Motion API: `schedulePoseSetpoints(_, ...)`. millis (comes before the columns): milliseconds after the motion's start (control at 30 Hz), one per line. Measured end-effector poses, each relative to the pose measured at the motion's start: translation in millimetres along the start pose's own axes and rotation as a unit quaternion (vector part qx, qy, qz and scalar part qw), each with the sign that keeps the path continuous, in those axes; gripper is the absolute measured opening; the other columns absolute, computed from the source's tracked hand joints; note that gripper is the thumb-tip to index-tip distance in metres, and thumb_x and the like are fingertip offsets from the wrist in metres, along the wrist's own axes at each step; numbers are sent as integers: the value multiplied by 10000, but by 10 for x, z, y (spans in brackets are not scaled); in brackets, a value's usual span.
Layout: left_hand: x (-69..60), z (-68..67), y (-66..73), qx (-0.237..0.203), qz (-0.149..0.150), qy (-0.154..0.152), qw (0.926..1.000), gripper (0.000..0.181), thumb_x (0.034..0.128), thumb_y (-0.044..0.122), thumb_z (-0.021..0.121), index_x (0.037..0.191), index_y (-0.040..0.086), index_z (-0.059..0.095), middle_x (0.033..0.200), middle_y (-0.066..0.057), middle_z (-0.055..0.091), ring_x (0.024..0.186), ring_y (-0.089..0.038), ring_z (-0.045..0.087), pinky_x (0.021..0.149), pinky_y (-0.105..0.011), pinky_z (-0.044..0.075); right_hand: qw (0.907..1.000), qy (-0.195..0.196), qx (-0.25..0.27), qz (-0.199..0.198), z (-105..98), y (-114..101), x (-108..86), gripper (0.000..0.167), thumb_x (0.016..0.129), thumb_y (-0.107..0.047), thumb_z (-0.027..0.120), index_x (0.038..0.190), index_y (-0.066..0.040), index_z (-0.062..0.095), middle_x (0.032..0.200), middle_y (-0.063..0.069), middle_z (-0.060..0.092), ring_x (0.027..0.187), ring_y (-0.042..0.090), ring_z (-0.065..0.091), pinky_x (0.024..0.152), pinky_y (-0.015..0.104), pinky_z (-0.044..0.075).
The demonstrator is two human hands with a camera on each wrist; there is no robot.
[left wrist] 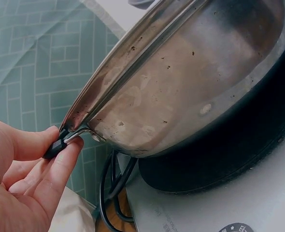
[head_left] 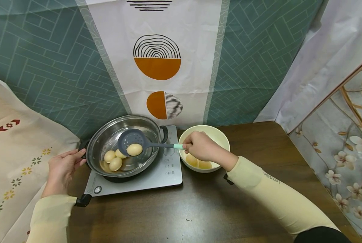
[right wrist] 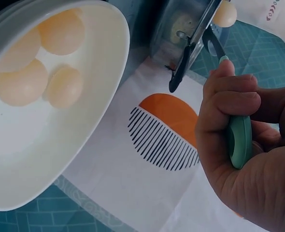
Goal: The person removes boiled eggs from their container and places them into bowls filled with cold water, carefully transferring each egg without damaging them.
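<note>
My left hand point(head_left: 63, 168) pinches the black side handle point(left wrist: 55, 149) of a steel pot point(head_left: 103, 141) between thumb and fingers. In the pot lie three pale eggs point(head_left: 115, 164) with a little liquid around them. My right hand point(head_left: 200, 146) grips the green handle point(right wrist: 240, 142) of a grey slotted skimmer point(head_left: 130, 136). One egg point(head_left: 134, 149) rests in the skimmer's head, held above the pot. Beneath the right hand stands a cream bowl point(head_left: 220, 138) with several eggs point(right wrist: 65, 87) inside, partly covered by the hand in the head view.
The pot stands over a silver induction cooker point(head_left: 166, 179) with a dark round plate point(left wrist: 191, 174). A black cable point(left wrist: 106, 188) hangs beside it. The wooden table point(head_left: 169, 212) backs onto a patterned cloth point(head_left: 193, 77), with more cloth at both sides.
</note>
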State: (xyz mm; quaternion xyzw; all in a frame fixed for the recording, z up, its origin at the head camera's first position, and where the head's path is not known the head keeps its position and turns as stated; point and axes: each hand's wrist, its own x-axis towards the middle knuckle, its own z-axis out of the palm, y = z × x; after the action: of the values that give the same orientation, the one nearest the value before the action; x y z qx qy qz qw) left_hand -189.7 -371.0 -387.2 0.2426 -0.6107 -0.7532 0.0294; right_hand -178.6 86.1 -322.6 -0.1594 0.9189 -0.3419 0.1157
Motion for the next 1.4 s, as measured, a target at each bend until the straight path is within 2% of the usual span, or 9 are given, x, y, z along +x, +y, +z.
schedulePoseSetpoints(133,4,3,4,13,-28,36,10000,179,744,53,774,858,131,661,742,19,716,672,-126,708,614,-250,605,10000,33,-15,0,3,13,-5,181,911,-112,579,796,-100,719,706,42,665,462,68,359,423,163,257)
schedulePoseSetpoints(400,-14,9,10,42,-44,62,10000,205,716,75,800,859,134,666,744,16,715,671,-131,708,622,-251,604,10000,38,-3,14,-55,32,-37,173,912,-108,574,820,-96,719,686,-26,635,460,75,369,426,165,281)
schedulePoseSetpoints(733,-10,11,22,9,-107,17,9999,172,755,39,761,841,146,658,737,16,713,655,-133,705,611,-253,606,9999,121,-74,58,-215,130,-97,169,923,-139,568,865,-106,723,780,13,684,540,104,409,479,185,326)
schedulePoseSetpoints(833,-12,16,21,14,-109,15,9999,162,771,27,744,845,141,654,728,19,711,649,-130,703,597,-251,607,9998,161,-21,143,-275,174,-139,186,922,-121,548,849,-122,719,791,0,683,556,107,424,489,183,345)
schedulePoseSetpoints(1100,-4,14,15,111,-134,126,9998,216,714,89,805,857,154,657,753,26,708,659,-126,702,614,-247,605,9988,242,223,365,-459,311,-287,164,939,-173,563,883,-121,708,845,47,689,588,130,471,470,186,354)
schedulePoseSetpoints(1400,16,11,4,193,-101,154,9996,193,710,95,808,833,148,669,753,25,690,660,-128,701,617,-258,608,9979,400,91,503,-643,527,-466,161,940,-170,554,924,-98,697,804,20,652,633,142,514,481,193,383)
